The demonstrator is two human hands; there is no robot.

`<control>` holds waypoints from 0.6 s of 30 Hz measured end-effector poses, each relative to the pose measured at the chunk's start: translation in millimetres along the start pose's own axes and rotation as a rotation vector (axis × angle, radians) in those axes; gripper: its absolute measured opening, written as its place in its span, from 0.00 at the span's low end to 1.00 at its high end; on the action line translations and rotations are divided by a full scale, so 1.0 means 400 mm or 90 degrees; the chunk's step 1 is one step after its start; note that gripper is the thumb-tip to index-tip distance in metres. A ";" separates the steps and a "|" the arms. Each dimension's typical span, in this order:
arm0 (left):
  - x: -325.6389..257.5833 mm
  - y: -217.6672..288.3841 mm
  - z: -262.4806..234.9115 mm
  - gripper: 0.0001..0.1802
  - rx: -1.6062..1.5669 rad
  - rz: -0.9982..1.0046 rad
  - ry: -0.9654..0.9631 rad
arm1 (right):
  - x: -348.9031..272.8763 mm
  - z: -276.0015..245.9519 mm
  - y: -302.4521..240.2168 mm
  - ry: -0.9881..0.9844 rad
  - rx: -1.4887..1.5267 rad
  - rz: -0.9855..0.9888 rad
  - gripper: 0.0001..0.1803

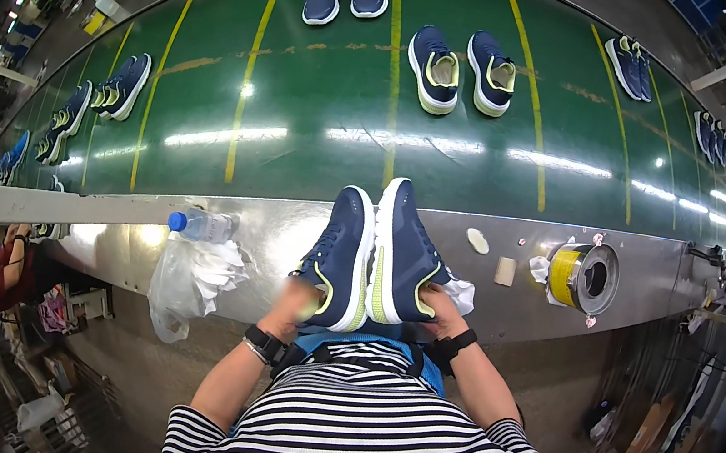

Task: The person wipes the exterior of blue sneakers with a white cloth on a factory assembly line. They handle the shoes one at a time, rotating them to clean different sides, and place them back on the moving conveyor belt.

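A pair of navy sneakers with white soles and lime trim is held side by side in front of my body, toes pointing away and soles turned toward each other. My left hand grips the left sneaker at its heel opening. At the opening of the right sneaker, my right hand has hold, its fingers partly hidden inside the shoe. White crumpled paper shows beside my right hand. Both sneakers are over the near edge of the metal ledge.
Beyond the ledge, a green conveyor belt with yellow lines carries several sneaker pairs. A blue-capped bottle and a plastic bag of paper lie left. Right are a round metal tin and a tan block. Other people work at left.
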State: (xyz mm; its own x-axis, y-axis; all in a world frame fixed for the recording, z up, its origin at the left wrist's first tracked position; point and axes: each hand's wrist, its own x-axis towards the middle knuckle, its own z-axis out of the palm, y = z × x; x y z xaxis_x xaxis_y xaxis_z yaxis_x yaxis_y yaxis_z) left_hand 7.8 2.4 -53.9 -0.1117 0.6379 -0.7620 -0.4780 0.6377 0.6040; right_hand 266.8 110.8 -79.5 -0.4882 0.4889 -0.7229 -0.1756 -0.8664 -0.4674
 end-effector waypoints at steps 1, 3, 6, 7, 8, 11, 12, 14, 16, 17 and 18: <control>-0.002 -0.008 0.002 0.11 -0.010 0.009 -0.009 | 0.005 -0.021 0.013 -0.021 0.023 -0.001 0.18; -0.023 0.023 0.040 0.12 -0.027 0.029 -0.032 | 0.001 -0.049 0.020 -0.032 0.007 -0.009 0.19; -0.029 0.006 0.063 0.13 -0.032 0.066 0.017 | -0.005 -0.065 0.017 -0.055 -0.019 -0.030 0.20; -0.029 0.007 0.067 0.15 -0.038 0.076 -0.001 | -0.010 -0.067 0.011 -0.054 -0.040 -0.035 0.20; -0.031 0.008 0.072 0.18 -0.044 0.083 -0.020 | -0.020 -0.065 0.002 -0.051 -0.060 -0.038 0.21; -0.031 0.012 0.068 0.34 -0.081 0.115 -0.116 | -0.017 -0.091 0.008 -0.055 -0.121 -0.076 0.22; -0.031 0.006 0.070 0.36 -0.064 0.139 -0.105 | -0.022 -0.086 0.000 -0.058 -0.140 -0.088 0.22; -0.035 0.004 0.084 0.41 -0.029 0.186 -0.084 | -0.059 -0.069 -0.032 -0.041 -0.179 -0.068 0.21; -0.044 0.011 0.086 0.44 -0.016 0.205 -0.112 | -0.087 -0.041 -0.056 0.003 -0.219 -0.060 0.21; -0.049 0.013 0.090 0.43 -0.012 0.221 -0.114 | -0.084 -0.048 -0.048 -0.023 -0.219 -0.120 0.20; -0.051 0.015 0.092 0.43 -0.008 0.236 -0.117 | -0.083 -0.055 -0.044 -0.041 -0.219 -0.162 0.20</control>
State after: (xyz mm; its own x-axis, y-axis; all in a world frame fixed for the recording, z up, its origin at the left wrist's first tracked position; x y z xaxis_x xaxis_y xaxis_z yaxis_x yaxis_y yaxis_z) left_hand 39.3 9.1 -26.2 -0.1217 0.8906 -0.4381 -0.4458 0.3454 0.8258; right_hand 305.0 111.9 -58.5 -0.5209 0.6658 -0.5342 -0.0077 -0.6294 -0.7770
